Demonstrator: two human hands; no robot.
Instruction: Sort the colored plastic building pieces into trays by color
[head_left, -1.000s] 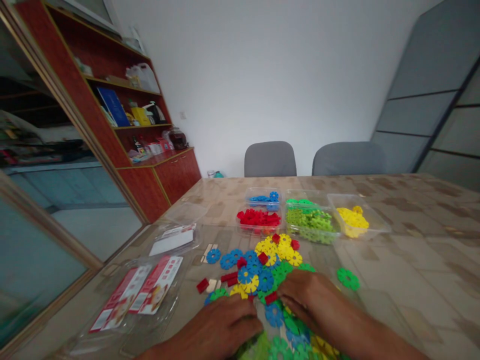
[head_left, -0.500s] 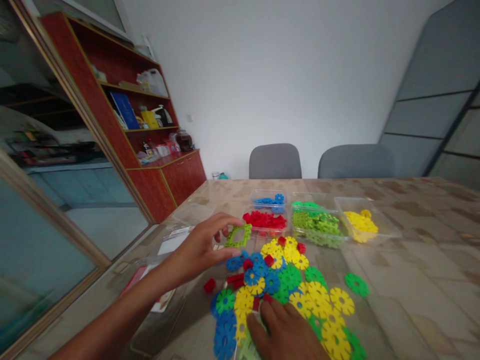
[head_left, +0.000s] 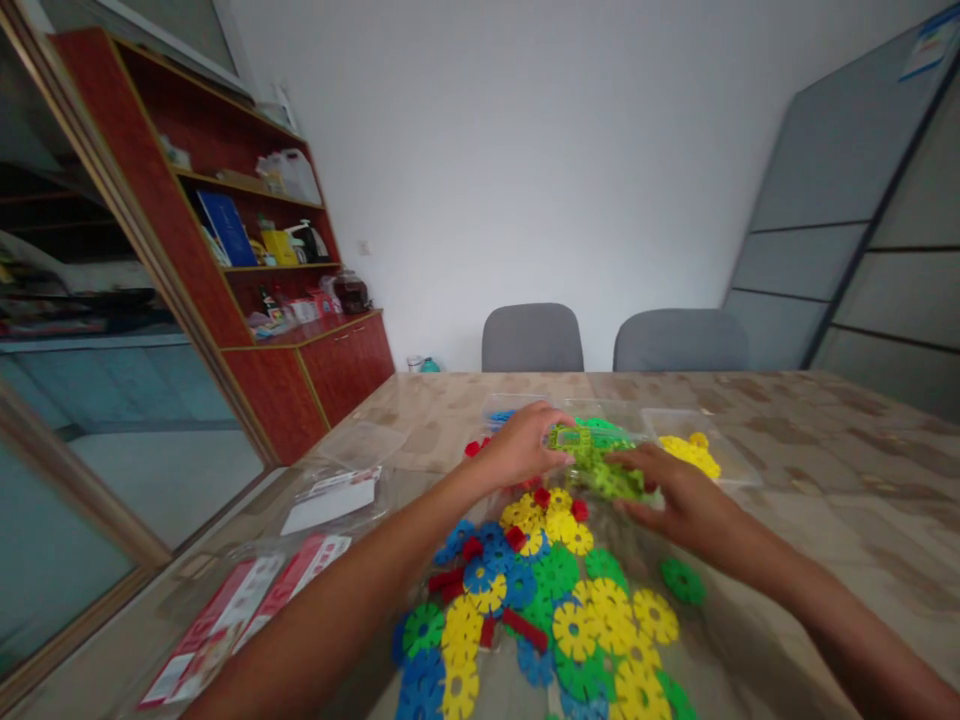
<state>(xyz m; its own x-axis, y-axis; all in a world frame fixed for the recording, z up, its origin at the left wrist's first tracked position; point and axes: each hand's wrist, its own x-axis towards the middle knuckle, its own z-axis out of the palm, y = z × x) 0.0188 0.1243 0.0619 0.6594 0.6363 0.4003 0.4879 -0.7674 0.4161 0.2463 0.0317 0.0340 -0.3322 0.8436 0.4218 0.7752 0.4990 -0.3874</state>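
My left hand is closed, pinching a lime green toothed plastic frame piece at the left side of a clear box of lime green pieces. My right hand reaches over the right side of that box, thumb and fingers apart around the lime pieces. Whether a loose piece touches its fingertips is blurred. Nearer me lies a spread of notched plastic discs: yellow, blue and green, with red blocks among them.
A clear box with yellow pieces stands right of my right hand. Blue pieces and red pieces show partly behind my left hand. Flat plastic packaging lies at the left. Two grey chairs stand beyond the table.
My left hand has moved right with the lime frame piece to the green box. My right hand has left the near pile for the same box. The view has shifted slightly right.
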